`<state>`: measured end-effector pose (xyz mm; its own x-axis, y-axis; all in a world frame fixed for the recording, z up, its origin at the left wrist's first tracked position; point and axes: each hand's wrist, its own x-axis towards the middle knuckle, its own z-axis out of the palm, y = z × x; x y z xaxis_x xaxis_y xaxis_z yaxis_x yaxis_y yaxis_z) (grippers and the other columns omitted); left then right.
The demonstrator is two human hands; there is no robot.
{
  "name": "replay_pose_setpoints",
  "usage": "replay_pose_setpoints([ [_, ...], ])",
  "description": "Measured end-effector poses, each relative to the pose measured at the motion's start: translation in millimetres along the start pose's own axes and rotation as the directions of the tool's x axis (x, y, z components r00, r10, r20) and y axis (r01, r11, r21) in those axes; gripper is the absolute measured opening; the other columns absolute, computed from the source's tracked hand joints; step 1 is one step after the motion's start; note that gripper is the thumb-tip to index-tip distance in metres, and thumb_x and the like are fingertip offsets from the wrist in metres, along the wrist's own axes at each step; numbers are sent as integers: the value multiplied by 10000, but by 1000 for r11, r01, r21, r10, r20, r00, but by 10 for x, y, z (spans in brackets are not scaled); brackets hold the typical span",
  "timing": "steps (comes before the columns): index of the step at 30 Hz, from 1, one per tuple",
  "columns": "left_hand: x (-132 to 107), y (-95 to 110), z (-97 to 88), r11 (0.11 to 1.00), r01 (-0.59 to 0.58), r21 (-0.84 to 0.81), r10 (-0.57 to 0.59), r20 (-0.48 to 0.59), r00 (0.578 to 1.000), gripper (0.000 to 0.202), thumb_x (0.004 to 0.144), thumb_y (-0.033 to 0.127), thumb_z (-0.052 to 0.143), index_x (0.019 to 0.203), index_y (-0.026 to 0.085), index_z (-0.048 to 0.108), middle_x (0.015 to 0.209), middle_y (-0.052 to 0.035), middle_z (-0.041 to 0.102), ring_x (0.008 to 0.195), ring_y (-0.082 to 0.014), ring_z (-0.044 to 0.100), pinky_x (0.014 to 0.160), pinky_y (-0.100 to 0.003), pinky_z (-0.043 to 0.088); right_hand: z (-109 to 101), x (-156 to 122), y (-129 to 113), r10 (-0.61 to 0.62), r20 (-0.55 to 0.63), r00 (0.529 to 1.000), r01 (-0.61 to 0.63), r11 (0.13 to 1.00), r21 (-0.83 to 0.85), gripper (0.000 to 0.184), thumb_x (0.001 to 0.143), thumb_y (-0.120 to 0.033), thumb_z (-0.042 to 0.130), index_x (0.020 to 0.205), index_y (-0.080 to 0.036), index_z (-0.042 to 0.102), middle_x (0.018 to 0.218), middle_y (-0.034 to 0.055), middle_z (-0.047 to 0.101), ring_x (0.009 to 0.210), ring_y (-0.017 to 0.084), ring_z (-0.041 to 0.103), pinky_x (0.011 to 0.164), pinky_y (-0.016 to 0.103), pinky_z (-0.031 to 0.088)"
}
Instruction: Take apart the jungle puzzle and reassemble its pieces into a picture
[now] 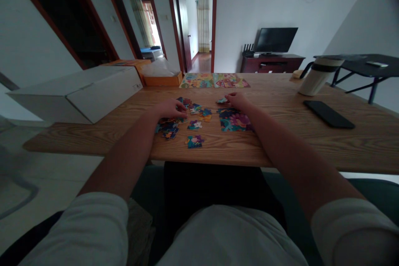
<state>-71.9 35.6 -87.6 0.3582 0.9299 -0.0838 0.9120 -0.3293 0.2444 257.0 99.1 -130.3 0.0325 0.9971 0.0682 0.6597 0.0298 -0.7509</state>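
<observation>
My right hand (237,101) pinches a light-coloured jigsaw puzzle piece (222,100) just beyond the upper edge of a joined puzzle section (234,120). That section is purple and teal, and my right forearm covers its right side. My left hand (170,109) hovers low over a heap of dark blue puzzle pieces (168,128), its fingers bent but apart. Several loose pieces lie between the hands, among them a teal one with a white shape (195,124) and a purple and teal one (195,141) nearer the table edge.
Two colourful picture sheets (213,80) lie at the far side of the wooden table (124,137). A white box (102,87) and an orange box (163,80) holding a plastic bag stand left. To the right are a black phone (328,114) and a pale mug (319,78).
</observation>
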Motion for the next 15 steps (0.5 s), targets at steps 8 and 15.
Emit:
replay_pose_setpoints([
  [8, -37, 175, 53, 998, -62, -14, 62, 17, 998, 670, 763, 654, 705, 1310, 268, 700, 1068, -43, 744, 897, -210, 676, 777, -280, 499, 68, -376, -340, -357, 358, 863, 479, 804, -353, 389, 829, -573, 725, 912, -201, 804, 915, 107, 778, 818, 239, 703, 744, 305, 487],
  [15, 7, 402, 216, 953, -243, 180, 256, -51, 965, 560, 920, 549, 568, 1423, 305, 613, 1211, -73, 654, 1002, -221, 646, 897, -296, 470, 128, -652, -550, -416, 517, 748, 644, 644, -414, 572, 750, -682, 745, 1094, -231, 817, 935, 126, 759, 897, 291, 695, 775, 332, 470],
])
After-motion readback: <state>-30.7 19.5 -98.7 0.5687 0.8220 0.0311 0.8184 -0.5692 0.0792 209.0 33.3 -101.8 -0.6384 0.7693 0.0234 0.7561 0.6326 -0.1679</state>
